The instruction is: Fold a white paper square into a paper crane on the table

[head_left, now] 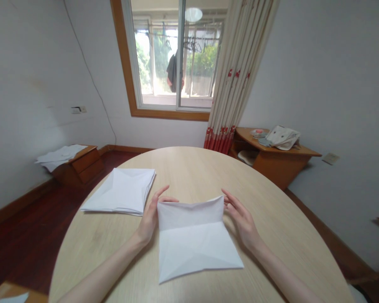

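Note:
A creased white sheet of paper (198,246) lies in front of me, its far part raised along a fold line running across it. My left hand (150,219) is at the raised part's left edge, with the index finger stretched out and other fingers partly hidden behind the paper. At the opposite edge, my right hand (242,219) touches the upper right corner, its fingertips partly behind the sheet. The raised flap is held between both hands. Left of my left hand lies a stack of folded white paper (120,191).
Everything rests on a round light-wood table (189,164). Beyond it are a window (177,54), a curtain (236,75) and a wooden corner cabinet (271,162) with a white bag (282,137). A low drawer unit (85,166) at left carries loose papers (61,155).

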`<state>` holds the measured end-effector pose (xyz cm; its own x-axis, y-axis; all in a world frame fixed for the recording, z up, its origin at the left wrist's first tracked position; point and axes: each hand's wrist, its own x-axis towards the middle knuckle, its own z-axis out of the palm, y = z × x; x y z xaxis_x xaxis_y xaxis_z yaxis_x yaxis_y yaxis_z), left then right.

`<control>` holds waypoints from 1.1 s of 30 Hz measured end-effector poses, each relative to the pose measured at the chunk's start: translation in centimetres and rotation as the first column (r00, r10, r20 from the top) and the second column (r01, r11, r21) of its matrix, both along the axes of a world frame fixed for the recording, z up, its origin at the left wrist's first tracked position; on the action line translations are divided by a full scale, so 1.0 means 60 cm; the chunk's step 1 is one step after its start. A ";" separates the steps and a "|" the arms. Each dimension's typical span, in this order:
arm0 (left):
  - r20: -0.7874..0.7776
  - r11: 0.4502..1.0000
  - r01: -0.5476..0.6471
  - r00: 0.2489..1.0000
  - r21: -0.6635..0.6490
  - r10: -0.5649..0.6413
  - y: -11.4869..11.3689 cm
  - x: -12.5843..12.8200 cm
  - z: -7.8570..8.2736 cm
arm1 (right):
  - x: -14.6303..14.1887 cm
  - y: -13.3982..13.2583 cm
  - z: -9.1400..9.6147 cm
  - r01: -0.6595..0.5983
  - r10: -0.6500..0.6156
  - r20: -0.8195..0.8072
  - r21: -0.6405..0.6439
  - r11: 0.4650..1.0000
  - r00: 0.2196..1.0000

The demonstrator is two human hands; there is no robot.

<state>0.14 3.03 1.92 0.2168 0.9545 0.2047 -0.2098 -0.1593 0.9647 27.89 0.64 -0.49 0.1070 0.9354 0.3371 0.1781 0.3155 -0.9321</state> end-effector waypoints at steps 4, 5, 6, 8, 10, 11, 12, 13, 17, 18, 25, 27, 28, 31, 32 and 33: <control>0.054 0.999 0.034 0.998 0.028 -0.036 -0.005 -0.001 0.014 | 0.002 0.001 0.013 0.003 -0.002 -0.105 0.011 1.000 0.994; 0.079 0.998 0.053 0.995 0.024 -0.055 -0.006 -0.002 0.017 | 0.002 0.000 0.017 -0.012 0.015 -0.122 0.025 1.000 0.992; 0.104 0.997 0.081 0.991 0.017 -0.082 -0.007 -0.003 0.021 | 0.003 -0.002 0.021 -0.031 0.036 -0.132 0.040 0.999 0.991; 0.149 0.988 0.152 0.977 -0.009 -0.149 -0.009 -0.004 0.026 | 0.004 -0.006 0.029 -0.082 0.089 -0.131 0.056 0.995 0.987; 0.187 0.970 0.238 0.956 -0.043 -0.226 -0.010 -0.006 0.029 | 0.004 -0.013 0.036 -0.141 0.147 -0.127 0.052 0.989 0.981; 0.199 0.957 0.283 0.943 -0.063 -0.266 -0.010 -0.006 0.030 | 0.004 -0.016 0.039 -0.172 0.176 -0.126 0.042 0.984 0.976; 0.206 0.942 0.325 0.930 -0.081 -0.304 -0.011 -0.006 0.030 | 0.003 -0.019 0.042 -0.201 0.203 -0.124 0.031 0.979 0.971; 0.207 0.927 0.363 0.918 -0.097 -0.338 -0.011 -0.006 0.029 | 0.002 -0.023 0.044 -0.225 0.226 -0.117 0.020 0.974 0.967; 0.176 0.894 0.433 0.895 -0.117 -0.411 -0.011 -0.006 0.021 | -0.005 -0.030 0.049 -0.300 0.299 -0.039 -0.029 0.954 0.954; 0.166 0.892 0.436 0.894 -0.115 -0.416 -0.010 -0.005 0.018 | -0.007 -0.031 0.050 -0.320 0.319 -0.020 -0.044 0.946 0.947; 0.002 0.864 0.488 0.871 -0.122 -0.491 -0.008 -0.004 0.005 | -0.014 -0.036 0.066 -0.460 0.485 0.137 -0.180 0.870 0.864; -0.111 0.860 0.499 0.853 -0.106 -0.509 -0.011 -0.004 0.012 | -0.016 -0.037 0.070 -0.490 0.526 0.187 -0.208 0.847 0.830; -0.181 0.858 0.504 0.839 -0.099 -0.513 -0.013 -0.005 0.018 | -0.016 -0.038 0.071 -0.501 0.539 0.204 -0.213 0.839 0.817; -0.390 0.855 0.511 0.772 -0.086 -0.501 -0.020 -0.006 0.034 | -0.018 -0.038 0.071 -0.514 0.557 0.241 -0.220 0.829 0.795; -0.440 0.855 0.512 0.752 -0.080 -0.491 -0.021 -0.006 0.038 | -0.018 -0.038 0.070 -0.516 0.560 0.253 -0.222 0.827 0.789; -0.475 0.855 0.514 0.736 -0.074 -0.483 -0.022 -0.006 0.040 | -0.019 -0.037 0.069 -0.520 0.565 0.266 -0.225 0.824 0.781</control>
